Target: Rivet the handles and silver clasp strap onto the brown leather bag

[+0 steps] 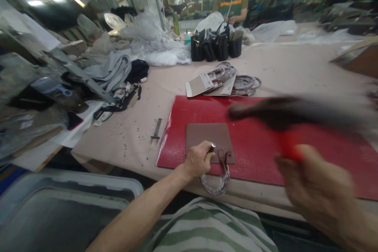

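Note:
My left hand (pixel 198 159) is closed around a short metal punch (pixel 213 145), whose shiny end sticks out above the fist. Beneath it, a flat brown leather piece (pixel 206 132) lies on a red board (pixel 251 141). A brown strap handle (pixel 217 191) in clear wrap joins the leather at its near edge and hangs past the board. Raised over the board at the right, my right hand (pixel 321 189) grips a hammer (pixel 283 112) by its red handle. Both hammer and hand are smeared by motion. The punch's lower end is hidden by my fingers.
Wrapped brown handles with flat pieces (pixel 211 82) lie behind the board. Farther back stand several black bags (pixel 217 45). A pronged metal tool (pixel 156 130) and small bits lie left of the board. A grey bin (pixel 88 189) is lower left. Another person (pixel 233 2) is across the table.

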The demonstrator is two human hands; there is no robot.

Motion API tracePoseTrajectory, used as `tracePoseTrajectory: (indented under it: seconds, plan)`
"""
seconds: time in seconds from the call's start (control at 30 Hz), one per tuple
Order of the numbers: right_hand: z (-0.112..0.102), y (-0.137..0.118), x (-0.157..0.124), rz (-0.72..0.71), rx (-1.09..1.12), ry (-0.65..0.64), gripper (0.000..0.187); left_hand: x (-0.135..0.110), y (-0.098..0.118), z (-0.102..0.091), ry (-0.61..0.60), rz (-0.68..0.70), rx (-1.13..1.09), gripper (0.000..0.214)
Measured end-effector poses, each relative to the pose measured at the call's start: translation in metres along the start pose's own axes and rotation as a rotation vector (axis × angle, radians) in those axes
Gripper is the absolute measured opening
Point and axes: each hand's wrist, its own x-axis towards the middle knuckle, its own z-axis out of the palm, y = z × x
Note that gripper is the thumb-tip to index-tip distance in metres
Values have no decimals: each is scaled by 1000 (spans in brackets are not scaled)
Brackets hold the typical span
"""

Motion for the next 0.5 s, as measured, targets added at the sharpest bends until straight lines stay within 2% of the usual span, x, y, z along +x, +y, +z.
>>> tracePoseTrajectory:
  seconds: [0.07,0.13,0.27,0.37,0.43,0.5]
  plan:
    - [5,3,-2,-88,32,-68,40,-1,0,0,-1,-18,-20,14]
    - [11,11,-3,-48,53,-114,39,-2,1,0,3,-16,-32,14]
    - [32,45,0,304,214,-226,39,-1,5,-3,12,10,-20,16]
    - [54,76,4,435,266,-343,40,1,7,-5,15,10,-20,18]
    - [65,88,6,417,115,-319,39,2,7,-5,1,8,-19,17]
    - [75,85,8,291,-90,-220,34,2,7,-6,-8,6,-14,15]
